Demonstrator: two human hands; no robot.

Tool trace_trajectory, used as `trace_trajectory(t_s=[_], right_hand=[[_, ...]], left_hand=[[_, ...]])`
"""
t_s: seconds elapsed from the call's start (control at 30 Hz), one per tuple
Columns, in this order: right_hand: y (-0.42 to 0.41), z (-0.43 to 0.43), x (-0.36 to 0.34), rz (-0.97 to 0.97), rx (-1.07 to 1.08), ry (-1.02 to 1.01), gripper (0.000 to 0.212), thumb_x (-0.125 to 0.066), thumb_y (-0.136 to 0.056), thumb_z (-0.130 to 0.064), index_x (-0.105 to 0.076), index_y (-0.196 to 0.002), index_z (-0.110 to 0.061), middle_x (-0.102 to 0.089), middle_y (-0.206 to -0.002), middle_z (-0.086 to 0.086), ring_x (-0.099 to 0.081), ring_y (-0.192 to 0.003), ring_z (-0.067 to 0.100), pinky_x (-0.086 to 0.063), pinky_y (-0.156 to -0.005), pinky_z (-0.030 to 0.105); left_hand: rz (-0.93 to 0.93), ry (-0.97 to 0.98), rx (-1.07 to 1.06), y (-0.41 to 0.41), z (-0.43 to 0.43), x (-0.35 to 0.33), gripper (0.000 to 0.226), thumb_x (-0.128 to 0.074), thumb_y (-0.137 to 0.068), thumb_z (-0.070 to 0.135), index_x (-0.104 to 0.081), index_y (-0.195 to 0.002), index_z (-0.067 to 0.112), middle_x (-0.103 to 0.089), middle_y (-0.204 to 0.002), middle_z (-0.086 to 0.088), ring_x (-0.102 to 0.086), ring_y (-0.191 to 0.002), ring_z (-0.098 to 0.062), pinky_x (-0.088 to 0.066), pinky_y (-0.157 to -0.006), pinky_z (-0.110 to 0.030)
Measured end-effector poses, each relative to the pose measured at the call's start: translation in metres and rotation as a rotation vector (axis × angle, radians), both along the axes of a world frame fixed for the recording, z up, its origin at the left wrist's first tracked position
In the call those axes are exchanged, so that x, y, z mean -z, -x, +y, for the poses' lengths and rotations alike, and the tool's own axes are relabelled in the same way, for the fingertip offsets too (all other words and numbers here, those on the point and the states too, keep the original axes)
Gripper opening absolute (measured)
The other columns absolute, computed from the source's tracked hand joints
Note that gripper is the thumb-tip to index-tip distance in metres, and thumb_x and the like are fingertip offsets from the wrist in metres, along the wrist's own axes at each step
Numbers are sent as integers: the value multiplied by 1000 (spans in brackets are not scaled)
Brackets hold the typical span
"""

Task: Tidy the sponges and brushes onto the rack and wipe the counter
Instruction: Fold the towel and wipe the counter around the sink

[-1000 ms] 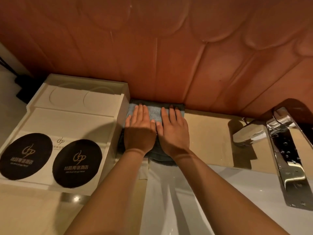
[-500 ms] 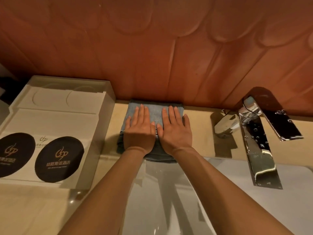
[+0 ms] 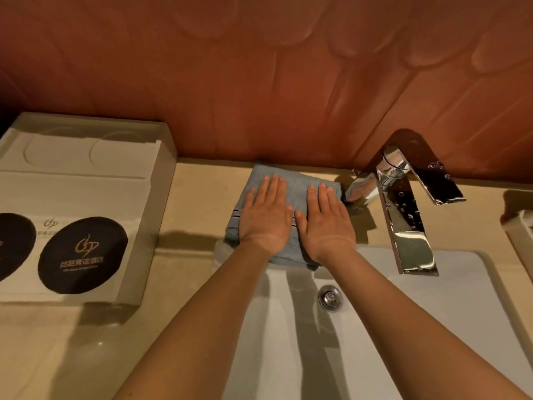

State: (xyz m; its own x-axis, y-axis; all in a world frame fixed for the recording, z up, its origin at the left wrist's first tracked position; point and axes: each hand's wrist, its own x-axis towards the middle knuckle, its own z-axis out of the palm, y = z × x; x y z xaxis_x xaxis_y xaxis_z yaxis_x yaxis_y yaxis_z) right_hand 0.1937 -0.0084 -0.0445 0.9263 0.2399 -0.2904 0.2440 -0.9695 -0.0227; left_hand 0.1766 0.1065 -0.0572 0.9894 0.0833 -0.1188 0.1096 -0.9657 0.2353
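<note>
Pressing flat on the folded grey-blue terry cloth (image 3: 297, 187) (soft, squarish): left hand (image 3: 266, 219) and right hand (image 3: 327, 225), fingers (image 3: 274, 190) straight.

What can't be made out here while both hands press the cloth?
Head view only.
Counter beneath the blue cloth: hidden by the cloth, left hand and right hand.
White object at right: cut off by frame edge.
Small print on black coaster: blurred.
</note>
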Motion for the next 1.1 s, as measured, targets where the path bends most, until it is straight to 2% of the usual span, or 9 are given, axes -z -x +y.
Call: trace_trajectory(t_s=[0.23,0.4,0.53,0.63,0.73,0.9,1.0,1.07,1.1], right_hand=[[28,-16,-2,-27,-24,-101,60,-18,-101,-37,6,-148,-7,10,-157,14,11,-146,24,10,-116,30],[52,-30,1,-37,-47,-176,69,-6,-90,-44,4,-148,-6,7,-157,16,11,-146,24,15,-111,24],[66,-42,0,82,69,-440,67,-26,-94,-38,2,-148,-8,8,-156,8,6,-146,20,5,-118,27],[76,-73,-9,17,103,-204,63,-27,-97,-45,-6,-150,-19,-15,-157,5,-18,-143,20,-19,-115,32],[78,-106,-16,-140,97,-171,54,-27,-94,-44,-37,-141,-19,-47,-141,11,-41,-130,26,-26,-110,35],[51,-172,-9,-67,105,21,64,-10,-93,-44,-1,-150,-17,-2,-159,5,0,-147,17,0,-118,34],[37,-198,-14,-70,104,11,63,-10,-93,-41,-5,-150,-16,-6,-159,5,-2,-147,18,0,-118,34],[27,-206,-14,-59,96,-1,61,-12,-95,-39,-9,-150,-14,-10,-159,8,-5,-147,20,-2,-118,34],[22,-208,-12,-62,92,-7,63,-10,-92,-39,-11,-150,-13,-12,-158,9,-7,-147,20,-4,-118,34]], left_hand=[[-5,29,15,32,-15,2,56,-13,-102,33,11,-148,13,12,-158,-2,13,-145,-16,7,-116,-34],[52,-19,23,55,-23,1,58,-13,-101,35,18,-146,13,17,-157,-2,16,-145,-16,8,-116,-33],[71,15,56,64,-37,-8,70,-23,-98,45,14,-148,13,15,-158,-4,13,-145,-18,4,-117,-34],[48,35,115,72,-61,-13,80,-28,-94,54,12,-148,11,14,-158,-6,11,-146,-20,2,-117,-35],[40,5,163,73,-92,-13,80,-29,-95,53,11,-148,10,12,-158,-7,11,-146,-21,2,-117,-36],[56,269,109,63,-154,-8,61,-35,-94,43,-23,-147,15,-27,-153,-7,-20,-141,-21,-6,-114,-28],[181,274,166,45,-185,-2,64,-10,-92,44,-13,-149,17,-14,-157,-10,-12,-145,-28,-5,-118,-43],[22,279,170,33,-196,1,76,-10,-82,45,-15,-149,10,-17,-156,-15,-17,-144,-32,-11,-118,-43],[-85,281,150,27,-200,4,74,-20,-81,41,-31,-143,1,-32,-149,-21,-29,-139,-36,-14,-118,-39]])
